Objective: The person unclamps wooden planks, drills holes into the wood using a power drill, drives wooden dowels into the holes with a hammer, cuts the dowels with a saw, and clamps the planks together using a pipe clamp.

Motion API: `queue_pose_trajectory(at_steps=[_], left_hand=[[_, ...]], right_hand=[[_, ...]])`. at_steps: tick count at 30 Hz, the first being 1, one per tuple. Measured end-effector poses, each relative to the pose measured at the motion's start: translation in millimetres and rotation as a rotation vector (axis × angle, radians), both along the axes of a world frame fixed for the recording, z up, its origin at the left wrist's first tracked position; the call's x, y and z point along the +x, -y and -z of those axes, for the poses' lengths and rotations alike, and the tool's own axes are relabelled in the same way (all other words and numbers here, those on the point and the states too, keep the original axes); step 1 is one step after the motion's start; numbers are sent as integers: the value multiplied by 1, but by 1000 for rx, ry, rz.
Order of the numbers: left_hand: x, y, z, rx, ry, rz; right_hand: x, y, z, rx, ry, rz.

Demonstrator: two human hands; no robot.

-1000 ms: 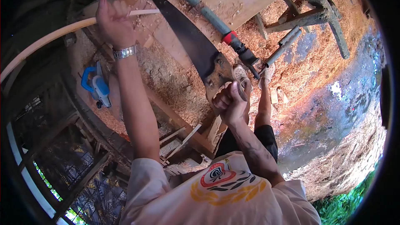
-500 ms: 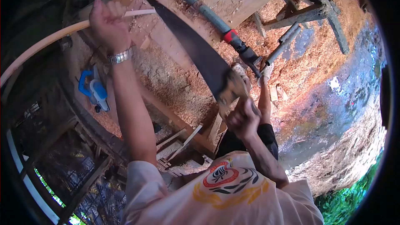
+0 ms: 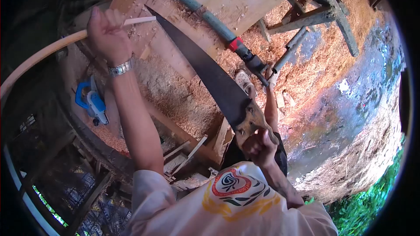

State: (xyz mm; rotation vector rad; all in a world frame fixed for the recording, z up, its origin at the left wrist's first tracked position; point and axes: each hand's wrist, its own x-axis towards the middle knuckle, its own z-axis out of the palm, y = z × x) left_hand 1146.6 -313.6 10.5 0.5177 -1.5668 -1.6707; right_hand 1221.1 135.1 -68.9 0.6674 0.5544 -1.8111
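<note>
A thin, curved wooden strip (image 3: 48, 51) passes through my left hand (image 3: 109, 37), whose fingers are wrapped round it close to its pale cut end. My right hand (image 3: 261, 148) grips the worn wooden handle of a handsaw (image 3: 201, 63), low in front of my shirt. The dark blade slants up and left from that handle, and its narrow tip overlaps the end of the strip. Whether the teeth touch the wood there I cannot tell. A metal watch (image 3: 120, 68) sits on my left wrist.
A bar clamp with a red collar (image 3: 235, 43) crosses a wide board (image 3: 249, 0) strewn with shavings. A blue power tool (image 3: 94, 104) lies at the left. A wooden trestle (image 3: 337, 17) stands at the upper right. Shavings and offcuts (image 3: 190, 157) surround my feet.
My right hand has drawn the saw back toward my body, and the blade is sharper than before. My left hand keeps its grip on the strip. The whole view has shifted slightly.
</note>
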Motion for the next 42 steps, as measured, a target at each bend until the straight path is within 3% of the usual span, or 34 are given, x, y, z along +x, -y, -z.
queue_pose_trajectory(at_steps=[3, 5, 8, 10, 11, 13, 15, 16, 18, 20, 21, 22, 24, 28, 31, 33, 36, 37, 39, 41, 42], left_hand=[[1, 1, 4, -3, 17, -39], [2, -1, 2, 37, 7, -17], [4, 3, -2, 52, 16, -18], [0, 3, 1, 45, 13, -3], [1, 2, 3, 28, 6, 2], [5, 4, 5, -1, 5, 14], [5, 3, 6, -16, 2, 47], [6, -2, 7, 19, 8, 7], [0, -3, 3, 62, 9, -60], [5, -2, 2, 81, -16, -25], [7, -2, 2, 100, -27, -2], [2, 1, 2, 71, -39, 27], [8, -1, 5, 28, -38, 54], [7, -2, 9, 3, -15, -1], [4, -1, 8, 70, -68, -46], [20, 9, 6, 166, -133, -59], [43, 23, 7, 303, -273, -118], [54, 32, 13, 282, -284, 19], [51, 26, 11, 246, -278, -50], [39, 18, 11, 159, -271, -208], [44, 17, 11, 153, -277, -281]], right_hand=[[-15, 72, 4, 201, 98, -23], [-39, 137, 6, 101, -70, 41], [-25, 90, 21, 9, 39, 15], [-12, 29, 1, 178, 27, -15], [-9, 1, -11, 64, -26, -3], [-8, 15, 4, -423, 20, 168], [-17, 81, 21, -272, 85, 115], [-34, 123, -9, 269, 79, -64], [-35, 150, 28, -100, 29, 78], [-28, 125, 34, -81, 7, 73], [-31, 101, 9, 145, -43, -6], [-24, 67, -1, 140, -12, -25], [-6, 4, -8, -123, -15, 1], [-9, 70, 7, 102, 181, 14], [-34, 144, 17, -22, 66, 139], [-34, 125, 11, 32, 106, 82], [-6, 30, -3, 108, -57, -16], [6, 31, -5, 236, -3, 67], [29, 31, -9, 498, 76, 236], [-5, 52, -4, 186, 84, -17], [-10, 102, -4, 439, 66, -63]])
